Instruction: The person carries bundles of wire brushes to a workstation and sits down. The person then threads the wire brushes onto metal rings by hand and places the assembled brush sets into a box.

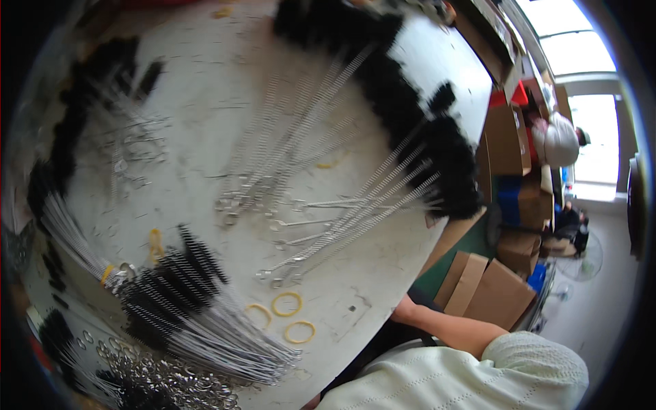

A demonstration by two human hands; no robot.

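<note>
Only a bare forearm point(447, 326) shows, dipping under the table edge point(383, 321); fingers are hidden, grip unknowable, yellow rubber bands point(287, 304) lying nearest.

One head-worn fisheye view, tilted hard, looking down from above and close onto the scuffed white counter point(205, 89), which fills the left and centre of the frame. Brown cardboard boxes point(488, 287) and the floor slide into the right side; edges curve toward the dark rim.
</note>
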